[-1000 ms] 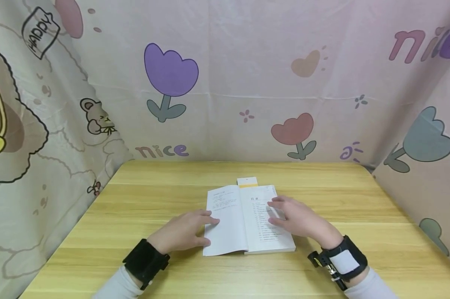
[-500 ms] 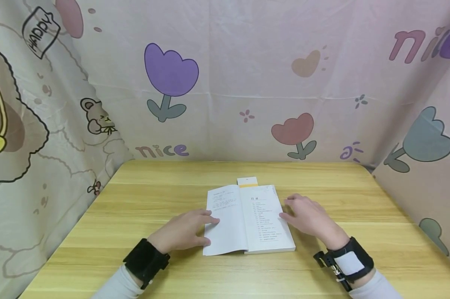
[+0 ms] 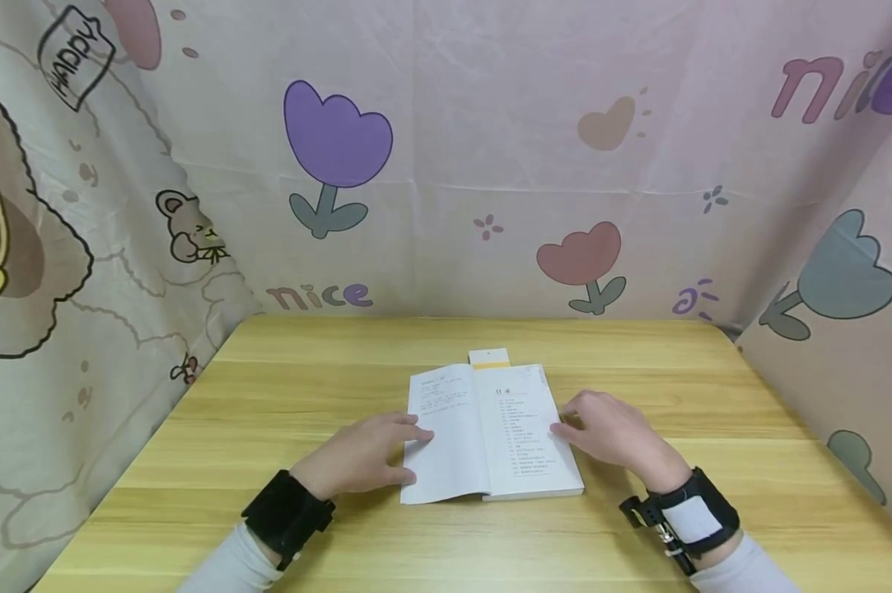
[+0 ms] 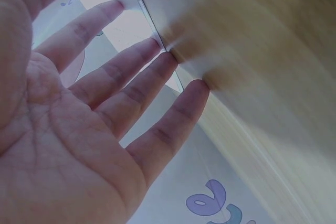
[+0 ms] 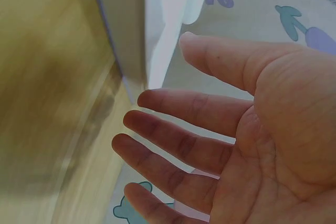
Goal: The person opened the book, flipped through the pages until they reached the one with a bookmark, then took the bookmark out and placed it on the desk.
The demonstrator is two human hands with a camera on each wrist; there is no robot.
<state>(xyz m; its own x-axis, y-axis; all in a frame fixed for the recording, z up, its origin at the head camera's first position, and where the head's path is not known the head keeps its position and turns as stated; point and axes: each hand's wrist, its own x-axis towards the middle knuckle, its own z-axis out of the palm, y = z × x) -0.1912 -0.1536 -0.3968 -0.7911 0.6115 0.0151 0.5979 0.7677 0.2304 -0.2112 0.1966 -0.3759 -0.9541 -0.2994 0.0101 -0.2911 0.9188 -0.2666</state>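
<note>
An open book lies on the wooden table, its right page printed with a list of lines under a heading. My left hand rests at the left page's outer edge, index finger and thumb over the paper. The left wrist view shows that hand's fingers extended along the book's edge. Beside the right edge is my right hand, its thumb tip right at the page border. In the right wrist view the fingers of this hand are loosely stretched near the thick page block, with nothing held.
A white card with a yellow band sticks out beyond the book's top edge. The wooden table reaches back to a patterned cloth, which also hangs at both sides. Each wrist wears a black strap.
My right hand has drawn back rightward off the right page to the book's edge. My left hand stays on the left page. The head view has shifted slightly.
</note>
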